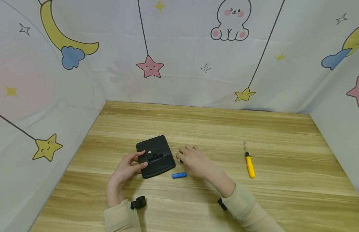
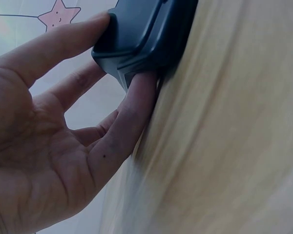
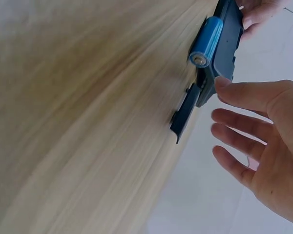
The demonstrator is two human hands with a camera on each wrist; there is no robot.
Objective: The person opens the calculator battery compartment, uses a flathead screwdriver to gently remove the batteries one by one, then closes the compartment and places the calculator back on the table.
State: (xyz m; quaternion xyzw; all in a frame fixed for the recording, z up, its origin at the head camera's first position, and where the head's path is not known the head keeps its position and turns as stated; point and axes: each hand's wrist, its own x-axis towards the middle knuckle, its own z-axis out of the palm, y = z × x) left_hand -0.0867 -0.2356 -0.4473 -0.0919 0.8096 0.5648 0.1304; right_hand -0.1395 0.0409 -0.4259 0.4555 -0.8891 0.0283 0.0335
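Observation:
A black calculator (image 1: 164, 151) lies face down on the table, a long recess showing in its back. My left hand (image 1: 127, 166) grips its left edge, thumb and one finger on top; in the left wrist view another finger (image 2: 136, 105) reaches under the edge of the calculator (image 2: 132, 34). To its right, my right hand (image 1: 195, 161) hovers low with loosely bent fingers and nothing held. Right by those fingers is a small black battery cover (image 3: 185, 112), mostly hidden by the hand in the head view. A blue battery (image 1: 179, 175) lies just in front of the calculator's right corner.
A screwdriver (image 1: 249, 162) with a yellow handle lies on the wooden table (image 1: 286, 154) to the right. White printed cloth (image 1: 185, 87) hangs behind the table and along both sides. Black straps are on both wrists.

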